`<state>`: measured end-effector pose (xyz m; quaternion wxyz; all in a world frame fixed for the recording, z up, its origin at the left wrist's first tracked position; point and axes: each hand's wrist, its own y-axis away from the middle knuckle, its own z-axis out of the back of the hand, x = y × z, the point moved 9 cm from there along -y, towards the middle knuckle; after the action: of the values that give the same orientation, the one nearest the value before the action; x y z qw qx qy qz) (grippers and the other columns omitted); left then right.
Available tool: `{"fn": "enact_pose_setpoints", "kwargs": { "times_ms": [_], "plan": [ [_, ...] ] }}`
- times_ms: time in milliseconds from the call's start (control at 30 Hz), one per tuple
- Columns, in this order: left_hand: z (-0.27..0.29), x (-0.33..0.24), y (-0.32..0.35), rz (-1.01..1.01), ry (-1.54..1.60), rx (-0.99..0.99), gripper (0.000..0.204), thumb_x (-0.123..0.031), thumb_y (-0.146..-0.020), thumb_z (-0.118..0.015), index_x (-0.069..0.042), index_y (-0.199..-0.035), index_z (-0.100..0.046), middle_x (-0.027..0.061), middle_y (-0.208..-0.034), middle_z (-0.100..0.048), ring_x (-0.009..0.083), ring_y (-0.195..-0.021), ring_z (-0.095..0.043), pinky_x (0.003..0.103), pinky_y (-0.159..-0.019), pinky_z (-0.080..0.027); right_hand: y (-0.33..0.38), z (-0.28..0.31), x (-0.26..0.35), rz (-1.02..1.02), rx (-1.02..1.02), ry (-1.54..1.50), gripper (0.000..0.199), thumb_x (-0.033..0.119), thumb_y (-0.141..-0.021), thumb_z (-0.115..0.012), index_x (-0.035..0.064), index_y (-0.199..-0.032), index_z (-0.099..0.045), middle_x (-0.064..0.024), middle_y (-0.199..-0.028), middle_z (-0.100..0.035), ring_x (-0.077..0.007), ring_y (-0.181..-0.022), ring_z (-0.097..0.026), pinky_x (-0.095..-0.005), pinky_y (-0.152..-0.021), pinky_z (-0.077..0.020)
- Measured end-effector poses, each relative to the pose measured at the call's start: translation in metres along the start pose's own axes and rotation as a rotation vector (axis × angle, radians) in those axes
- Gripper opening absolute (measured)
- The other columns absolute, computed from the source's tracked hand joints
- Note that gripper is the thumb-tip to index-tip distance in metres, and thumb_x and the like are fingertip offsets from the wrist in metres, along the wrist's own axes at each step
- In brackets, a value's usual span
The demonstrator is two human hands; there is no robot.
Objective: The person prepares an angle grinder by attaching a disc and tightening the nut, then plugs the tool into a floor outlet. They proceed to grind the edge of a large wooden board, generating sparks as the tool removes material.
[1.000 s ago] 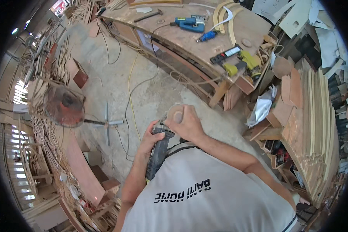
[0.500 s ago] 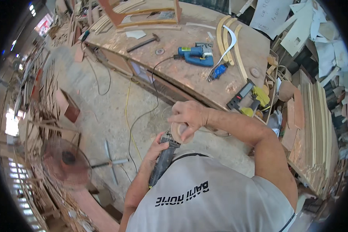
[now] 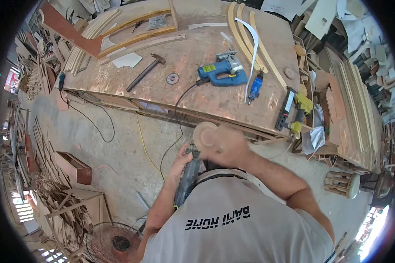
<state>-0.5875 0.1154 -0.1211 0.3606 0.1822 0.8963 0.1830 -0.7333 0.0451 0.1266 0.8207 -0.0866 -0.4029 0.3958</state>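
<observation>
Grinder (image 3: 188,177) in left hand (image 3: 180,160)

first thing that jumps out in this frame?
The two hands at centre: the left hand grips a grey angle grinder, the right hand is at its round sanding disc. Beyond them stands a big plywood workbench with a blue jigsaw mid-top, a hammer to its left and curved wooden strips behind.

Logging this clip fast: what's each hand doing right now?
Left hand: closed around the body of the angle grinder.
Right hand: blurred, at the round sanding disc on the grinder's head; grip cannot be told.
</observation>
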Motion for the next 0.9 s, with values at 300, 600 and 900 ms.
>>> {"fn": "enact_pose_setpoints", "kwargs": {
  "times_ms": [300,600,900],
  "plan": [
    [0.017,-0.105,-0.093,0.023,-0.049,-0.049,0.092,-0.024,-0.080,-0.079,-0.006,-0.150,-0.022,0.0159,-0.123,-0.060,0.0286,-0.107,-0.064,0.043,-0.090,-0.056,-0.112,-0.078,-0.077,0.236,0.120,-0.090,0.043,0.038,-0.081,-0.071,0.0104,-0.113,-0.063,-0.0134,-0.092,-0.063,-0.0343,-0.084,-0.064,-0.0424,-0.073,-0.0521],
    [0.026,-0.152,-0.153,0.104,0.006,-0.019,0.087,-0.027,-0.078,-0.079,-0.005,-0.147,-0.030,0.0179,-0.122,-0.060,0.0302,-0.101,-0.066,0.043,-0.079,-0.060,-0.128,-0.074,-0.215,-0.658,0.109,-0.228,0.054,0.030,-0.083,-0.072,0.0064,-0.128,-0.056,-0.0138,-0.104,-0.062,-0.0298,-0.096,-0.062,-0.0386,-0.083,-0.0505],
    [0.014,-0.201,-0.215,0.294,-0.139,0.266,0.084,-0.026,-0.077,-0.079,-0.005,-0.145,-0.034,0.0160,-0.119,-0.062,0.0270,-0.099,-0.067,0.040,-0.081,-0.058,-0.160,-0.079,-0.275,-0.633,-0.221,-0.663,0.053,0.023,-0.085,-0.072,0.0030,-0.131,-0.056,-0.0117,-0.111,-0.067,-0.0189,-0.097,-0.064,-0.0346,-0.084,-0.0507]
  ]
}}
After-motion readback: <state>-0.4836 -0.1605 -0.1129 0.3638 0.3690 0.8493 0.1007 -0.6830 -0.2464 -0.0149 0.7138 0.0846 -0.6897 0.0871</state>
